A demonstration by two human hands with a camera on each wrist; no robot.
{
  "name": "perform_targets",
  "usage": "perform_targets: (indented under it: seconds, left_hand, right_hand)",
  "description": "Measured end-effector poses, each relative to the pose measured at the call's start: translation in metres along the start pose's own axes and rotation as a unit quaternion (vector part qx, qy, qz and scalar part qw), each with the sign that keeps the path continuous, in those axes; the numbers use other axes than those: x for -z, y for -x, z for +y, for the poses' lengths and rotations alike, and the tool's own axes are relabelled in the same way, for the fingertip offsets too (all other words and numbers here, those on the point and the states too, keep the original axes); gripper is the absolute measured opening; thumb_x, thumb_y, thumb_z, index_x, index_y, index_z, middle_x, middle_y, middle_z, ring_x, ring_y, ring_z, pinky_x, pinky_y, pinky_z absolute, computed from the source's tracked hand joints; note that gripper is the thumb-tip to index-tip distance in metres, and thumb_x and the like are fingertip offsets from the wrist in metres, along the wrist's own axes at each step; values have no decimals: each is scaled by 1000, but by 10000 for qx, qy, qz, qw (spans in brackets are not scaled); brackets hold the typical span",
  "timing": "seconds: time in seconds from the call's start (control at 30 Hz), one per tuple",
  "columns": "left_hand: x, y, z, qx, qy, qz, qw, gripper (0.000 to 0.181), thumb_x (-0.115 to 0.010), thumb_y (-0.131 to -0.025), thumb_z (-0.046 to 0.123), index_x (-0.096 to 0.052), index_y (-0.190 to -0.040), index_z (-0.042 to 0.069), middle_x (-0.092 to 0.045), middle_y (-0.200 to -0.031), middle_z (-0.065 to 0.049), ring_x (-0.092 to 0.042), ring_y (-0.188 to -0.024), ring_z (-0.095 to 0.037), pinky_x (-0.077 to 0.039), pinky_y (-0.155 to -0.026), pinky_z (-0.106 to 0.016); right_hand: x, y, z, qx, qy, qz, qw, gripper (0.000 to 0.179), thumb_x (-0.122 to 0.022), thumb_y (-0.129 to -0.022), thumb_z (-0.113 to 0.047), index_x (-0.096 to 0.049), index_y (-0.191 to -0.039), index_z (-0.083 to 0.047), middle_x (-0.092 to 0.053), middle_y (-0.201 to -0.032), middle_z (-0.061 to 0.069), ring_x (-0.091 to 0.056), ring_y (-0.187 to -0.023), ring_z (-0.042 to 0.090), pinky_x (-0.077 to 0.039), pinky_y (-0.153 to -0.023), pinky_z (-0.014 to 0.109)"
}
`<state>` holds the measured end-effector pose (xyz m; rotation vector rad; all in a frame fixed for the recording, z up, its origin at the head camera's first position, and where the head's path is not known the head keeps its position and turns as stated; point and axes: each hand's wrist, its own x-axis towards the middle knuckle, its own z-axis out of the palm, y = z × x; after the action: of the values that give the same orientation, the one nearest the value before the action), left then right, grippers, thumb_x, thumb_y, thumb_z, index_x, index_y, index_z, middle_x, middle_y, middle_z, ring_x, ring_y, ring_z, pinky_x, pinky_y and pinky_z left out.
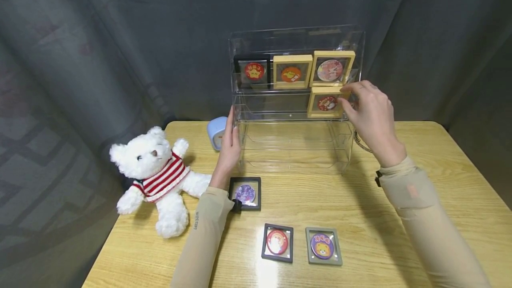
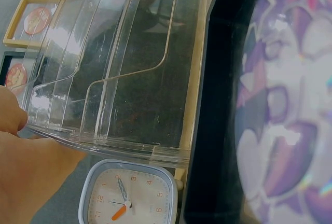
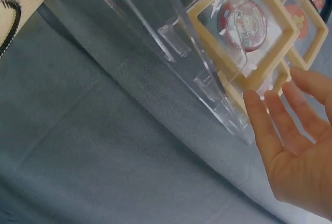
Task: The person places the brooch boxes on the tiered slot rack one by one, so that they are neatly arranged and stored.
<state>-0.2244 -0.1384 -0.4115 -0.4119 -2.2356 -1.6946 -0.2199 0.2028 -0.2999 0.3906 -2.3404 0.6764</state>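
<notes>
Resting on clear rack [image 1: 272, 102], lower yellow frame [image 1: 325, 103] left of right hand [image 1: 374, 117], at parted fingertips

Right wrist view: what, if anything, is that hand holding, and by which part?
Nothing, it seems: the right hand has fingers extended near a corner of the lower yellow frame, not closed round it. Contact can't be told.

The second-tier frame [image 1: 325, 90] is yellow, its badge [image 1: 327, 103] red with perhaps white markings.
</notes>
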Motion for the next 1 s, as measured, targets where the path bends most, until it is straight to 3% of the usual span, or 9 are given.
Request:
perform_targets:
  seconds: [0.33, 0.43, 0.5, 0.57, 0.73, 1.0]
  left_hand:
    - [0, -3, 2, -100, -23, -7, 9999, 59, -27, -117, 5, -10, -174, 10, -11, -179, -10, -17, -162, -28, -19, -131, -40]
    - [0, -5, 3, -193, -47, 12, 9998, 59, -27, -117, 4, -11, -173, 8, -12, -179, -11, -18, -162, -29, -20, -131, -41]
    - [1, -5, 3, -176, -61, 20, 9998, 59, -28, -117, 5, -11, -173, 9, -12, -179, -10, -18, -161, -29, -20, -131, -42]
    - [1, -4, 3, -112, -44, 20, 9999, 58, -27, -117, 6, -11, -173, 9, -12, -179, -10, -18, -161, -30, -21, -131, -43]
    - [1, 1, 2, 65, 1, 0, 10000, 58, -27, -118, 8, -10, -174, 10, -12, -179, -10, -18, -161, -30, -21, -130, -44]
    - [0, 1, 1, -63, -32, -2, 10000, 58, -27, -118, 8, -10, -173, 9, -12, -178, -12, -18, -161, -31, -20, -131, -43]
  right_hand:
    - [-3, 9, -11, -38, -710, 120, 9974, 18, -76, -99, -2, -76, -114, 8, -72, -108, 26, -70, -96, 43, -61, -78, 57]
    - [-4, 12, -14, 31, -904, 171, 9958, 17, -76, -99, 0, -76, -114, 8, -72, -108, 25, -71, -98, 40, -62, -82, 34]
    - [-7, 15, -17, 144, -1075, 176, 9939, 17, -76, -98, 3, -76, -114, 8, -73, -108, 24, -72, -98, 38, -57, -83, 17]
    - [-11, 19, -19, 286, -1240, 129, 9918, 18, -77, -97, 5, -76, -114, 7, -74, -109, 21, -73, -98, 36, -55, -82, 11]
    - [-28, 35, -22, 573, -1587, -157, 9855, 21, -78, -94, 8, -75, -114, 7, -74, -110, 20, -74, -101, 35, -64, -80, 44]
    - [-45, 50, -29, 768, -1804, -433, 9796, 26, -81, -92, 6, -74, -117, 5, -75, -112, 20, -74, -101, 37, -64, -83, 51]
